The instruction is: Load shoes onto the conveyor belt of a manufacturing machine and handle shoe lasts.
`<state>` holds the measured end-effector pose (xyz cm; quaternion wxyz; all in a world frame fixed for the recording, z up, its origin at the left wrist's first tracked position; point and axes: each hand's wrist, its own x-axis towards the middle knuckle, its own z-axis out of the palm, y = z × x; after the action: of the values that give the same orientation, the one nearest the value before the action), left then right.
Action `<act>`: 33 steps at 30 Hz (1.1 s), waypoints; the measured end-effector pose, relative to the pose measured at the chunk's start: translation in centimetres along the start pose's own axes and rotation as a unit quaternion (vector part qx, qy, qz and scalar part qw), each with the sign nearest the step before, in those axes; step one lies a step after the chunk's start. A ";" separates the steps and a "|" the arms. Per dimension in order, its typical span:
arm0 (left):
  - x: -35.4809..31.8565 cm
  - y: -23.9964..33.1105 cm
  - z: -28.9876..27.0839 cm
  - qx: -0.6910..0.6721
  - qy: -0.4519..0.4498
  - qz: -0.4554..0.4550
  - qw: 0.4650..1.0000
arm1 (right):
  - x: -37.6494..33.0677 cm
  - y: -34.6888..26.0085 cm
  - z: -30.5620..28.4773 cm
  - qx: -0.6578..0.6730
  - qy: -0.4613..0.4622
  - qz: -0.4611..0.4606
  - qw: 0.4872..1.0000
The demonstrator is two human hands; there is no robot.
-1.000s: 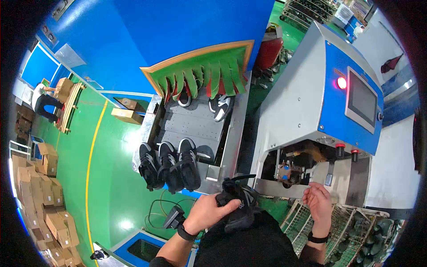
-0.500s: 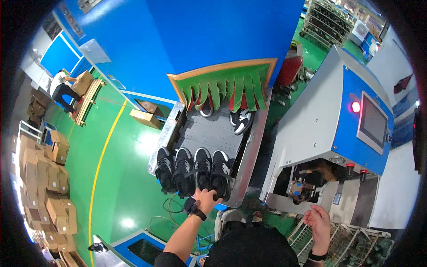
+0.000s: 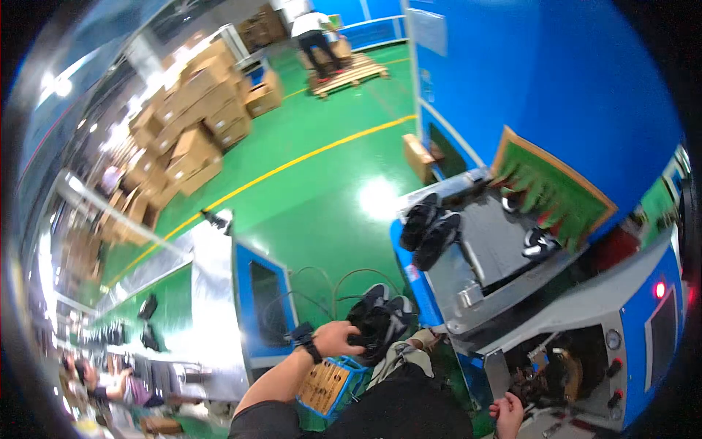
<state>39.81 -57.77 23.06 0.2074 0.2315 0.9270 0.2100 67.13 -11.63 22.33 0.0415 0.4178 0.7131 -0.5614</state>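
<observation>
My left hand (image 3: 338, 339) is closed on a pair of black sneakers (image 3: 379, 316) with white toe areas, held side by side over the floor in front of my legs. A small blue-framed stool (image 3: 322, 386) with a wooden top is just below that hand. My right hand (image 3: 507, 414) is loosely curled with nothing visible in it, beside the open working bay of a grey and blue machine (image 3: 567, 366). Two more black sneakers (image 3: 433, 231) rest on the near end of the conveyor (image 3: 503, 238). Farther along it, another black-and-white sneaker (image 3: 539, 244) sits by the green strip curtain (image 3: 550, 186).
To my left is a long workbench (image 3: 218, 311) with a shiny top and a dark sneaker (image 3: 216, 219) at its far end. Stacked cartons (image 3: 197, 110) line the far left. A person (image 3: 314, 40) bends over a wooden pallet (image 3: 349, 75). Thin hoses (image 3: 336, 282) loop across the green floor.
The view has turned left. My left hand has lifted two of the four sneakers off the conveyor's end and carried them left; the other two remain. My right hand stays near the machine.
</observation>
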 end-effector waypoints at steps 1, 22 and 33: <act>-3.9 -1.8 -0.6 -0.020 0.011 -0.051 0.998 | 0.8 0.2 0.2 -0.007 -0.025 -0.012 1.000; 3.7 -10.6 -0.3 -0.089 0.403 -0.231 0.881 | 2.9 -20.8 -0.6 -0.163 0.324 -0.435 0.824; 49.0 26.8 18.6 -0.140 0.006 0.180 0.974 | 11.3 -25.2 -8.7 -0.485 0.580 -0.267 0.597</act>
<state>18.40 -5.42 6.66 0.1913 0.3619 0.8329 0.3724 47.17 1.31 38.83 -0.3357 0.3647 0.8341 0.2420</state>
